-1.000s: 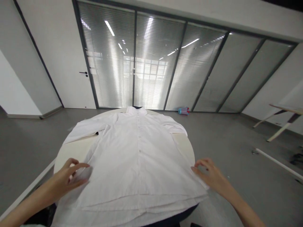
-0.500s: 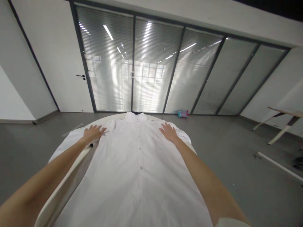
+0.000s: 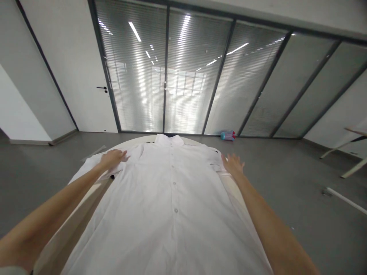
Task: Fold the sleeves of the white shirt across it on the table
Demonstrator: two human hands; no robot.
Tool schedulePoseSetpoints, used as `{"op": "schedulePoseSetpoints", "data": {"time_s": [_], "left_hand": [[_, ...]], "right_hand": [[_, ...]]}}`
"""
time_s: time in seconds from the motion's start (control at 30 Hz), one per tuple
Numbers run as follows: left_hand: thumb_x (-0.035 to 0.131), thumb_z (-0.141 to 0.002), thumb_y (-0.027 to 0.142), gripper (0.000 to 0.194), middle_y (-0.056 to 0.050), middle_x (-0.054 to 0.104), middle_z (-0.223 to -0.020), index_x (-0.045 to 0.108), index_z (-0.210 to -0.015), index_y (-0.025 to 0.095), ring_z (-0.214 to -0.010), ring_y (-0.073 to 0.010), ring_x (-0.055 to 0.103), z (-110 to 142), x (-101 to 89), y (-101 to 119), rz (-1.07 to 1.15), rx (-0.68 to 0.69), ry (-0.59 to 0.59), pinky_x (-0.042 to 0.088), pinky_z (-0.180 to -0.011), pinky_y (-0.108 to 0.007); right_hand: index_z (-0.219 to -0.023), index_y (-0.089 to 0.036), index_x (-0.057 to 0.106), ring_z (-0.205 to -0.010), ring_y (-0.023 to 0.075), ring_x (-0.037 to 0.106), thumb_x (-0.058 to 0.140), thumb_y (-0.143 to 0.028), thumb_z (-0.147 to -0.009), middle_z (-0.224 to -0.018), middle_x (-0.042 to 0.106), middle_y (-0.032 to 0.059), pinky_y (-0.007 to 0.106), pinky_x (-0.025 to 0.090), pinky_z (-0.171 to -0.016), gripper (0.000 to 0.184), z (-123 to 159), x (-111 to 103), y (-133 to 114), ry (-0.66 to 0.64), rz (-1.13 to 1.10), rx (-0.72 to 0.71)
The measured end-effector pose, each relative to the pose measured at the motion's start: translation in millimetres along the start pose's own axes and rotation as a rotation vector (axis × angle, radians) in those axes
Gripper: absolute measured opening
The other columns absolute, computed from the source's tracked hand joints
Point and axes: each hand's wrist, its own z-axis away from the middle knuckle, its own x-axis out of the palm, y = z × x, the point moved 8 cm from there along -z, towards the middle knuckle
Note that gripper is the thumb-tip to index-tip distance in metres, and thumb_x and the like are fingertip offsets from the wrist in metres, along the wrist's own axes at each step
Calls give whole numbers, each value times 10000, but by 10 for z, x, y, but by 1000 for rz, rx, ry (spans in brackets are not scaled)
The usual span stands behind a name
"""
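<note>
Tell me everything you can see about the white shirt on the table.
The white shirt is a thin, cloth-like button-up, lying flat and front side up on a round pale table, collar at the far edge. A row of small buttons runs down the closed front. Its hem runs out of view near the camera. The left hand lies flat on the left shoulder and sleeve area; the right hand, fingers spread, is at the right shoulder's edge.

A single head-worn camera looks forward and steeply down from close above a round pale table (image 3: pixel 94 187) spread with a white buttoned cotton shirt (image 3: pixel 172 206), facing a far wall of grey-framed glass panels with blinds (image 3: pixel 186 76).
</note>
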Motion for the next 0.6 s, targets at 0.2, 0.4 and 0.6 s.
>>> {"op": "schedulePoseSetpoints", "data": {"time_s": [0.2, 0.4, 0.6], "left_hand": [[357, -977, 585, 598, -114, 394, -1580, 503, -1451, 251, -1463, -345, 320, -167, 260, 1065, -52, 164, 40, 274, -1155, -562], [277, -964, 666, 716, -70, 187, -1664, 266, -1584, 307, -1527, -316, 177, -168, 711, 829, -47, 144, -182, 147, -1187, -608], [283, -966, 638, 700, -74, 248, -1648, 316, -1570, 284, -1518, -318, 205, -209, 698, 761, -53, 174, -103, 183, -1184, -590]], "right_hand": [[-1572, -258, 316, -1509, 338, 205, 226, -589, -1024, -1657, 200, 103, 591, 163, -1189, 646, 29, 327, -1144, -132, 24, -349], [-1540, -307, 370, -1509, 335, 188, 280, -642, -1001, -1647, 241, 89, 625, 69, -1180, 642, -33, 443, -560, -150, 10, -138], [-1399, -157, 556, -1342, 343, 476, 288, -474, -1019, -1431, 517, 214, 554, 327, -1112, 563, 87, 86, 644, 52, -214, 484]]}}
